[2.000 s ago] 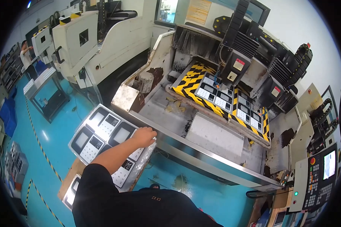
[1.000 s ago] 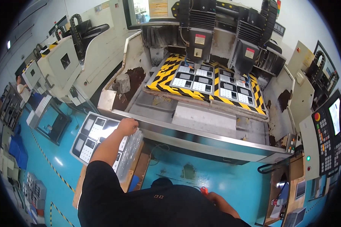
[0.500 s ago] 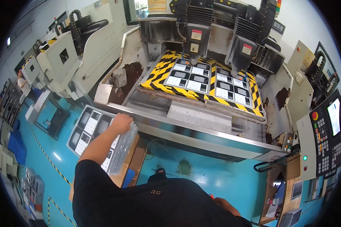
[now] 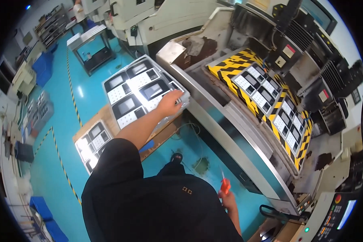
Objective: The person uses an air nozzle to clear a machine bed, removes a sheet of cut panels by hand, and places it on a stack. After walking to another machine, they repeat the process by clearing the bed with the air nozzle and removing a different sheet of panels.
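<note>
My left hand (image 4: 170, 104) grips the right edge of a clear plastic tray (image 4: 183, 105) atop a stack, its fingers curled over the rim. Rows of black-and-white panels with grey windows (image 4: 153, 90) lie in the tray. Low in front of my body on the right, my right hand (image 4: 228, 201) is closed round an orange-handled tool (image 4: 225, 186) with a thin, pale shaft pointing away from me. The exact kind of tool cannot be made out.
More panels (image 4: 97, 139) lie on the near end of the wooden bench (image 4: 103, 117). To the right stands an open machine with a metal front ledge (image 4: 226, 121), panels on a yellow-black striped bed (image 4: 222, 72) and spindle heads (image 4: 284, 56) above. A cart (image 4: 93, 38) stands beyond.
The view has swung left, so the bench shows more fully and the machine sits further right. My right hand and its orange tool have come into clearer sight. My left hand stays at the stack's edge.
</note>
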Available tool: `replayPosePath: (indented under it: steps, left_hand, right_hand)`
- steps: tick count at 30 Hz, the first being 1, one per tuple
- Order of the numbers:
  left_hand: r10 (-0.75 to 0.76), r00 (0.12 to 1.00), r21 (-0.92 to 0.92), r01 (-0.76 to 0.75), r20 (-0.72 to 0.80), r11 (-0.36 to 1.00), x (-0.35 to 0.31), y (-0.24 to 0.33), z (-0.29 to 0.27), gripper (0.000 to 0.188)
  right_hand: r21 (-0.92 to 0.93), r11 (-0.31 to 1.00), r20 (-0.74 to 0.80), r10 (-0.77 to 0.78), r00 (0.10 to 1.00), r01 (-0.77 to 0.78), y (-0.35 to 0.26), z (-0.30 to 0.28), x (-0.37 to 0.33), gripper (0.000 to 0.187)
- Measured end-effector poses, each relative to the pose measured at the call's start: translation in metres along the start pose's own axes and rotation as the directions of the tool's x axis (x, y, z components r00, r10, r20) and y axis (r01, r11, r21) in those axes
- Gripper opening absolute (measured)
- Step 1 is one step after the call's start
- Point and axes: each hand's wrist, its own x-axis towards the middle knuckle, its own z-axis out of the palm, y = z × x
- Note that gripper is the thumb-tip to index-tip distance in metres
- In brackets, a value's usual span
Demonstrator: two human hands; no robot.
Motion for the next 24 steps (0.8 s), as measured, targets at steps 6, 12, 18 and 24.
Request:
replayPosePath:
  steps: [6,12,18,24]
  left_hand:
    - [-0.732,0.662,-0.807,0.514,0.159,0.29,-0.036,-0.039,-0.058,0.032]
    - [-0.861,0.507,-0.831,0.47,-0.02,0.297,-0.083,-0.107,-0.1,0.033]
    - [-0.403,0.915,0.676,0.313,-0.025,0.667,-0.114,-0.091,-0.087,0.058]
    - [-0.5,0.865,0.707,0.33,0.039,0.626,-0.109,-0.068,-0.096,0.062]
  right_hand:
    - [-0.274,0.864,0.023,-0.433,0.901,0.423,-0.18,-0.041,-0.044,0.038]
    - [-0.533,0.702,0.252,-0.401,0.881,0.472,-0.211,-0.025,-0.062,0.04]
    - [-0.429,0.824,-0.306,-0.518,0.799,0.369,-0.167,-0.121,-0.003,0.031]
    - [0.186,0.898,-0.923,0.021,0.385,0.398,-0.061,-0.282,0.057,0.03]
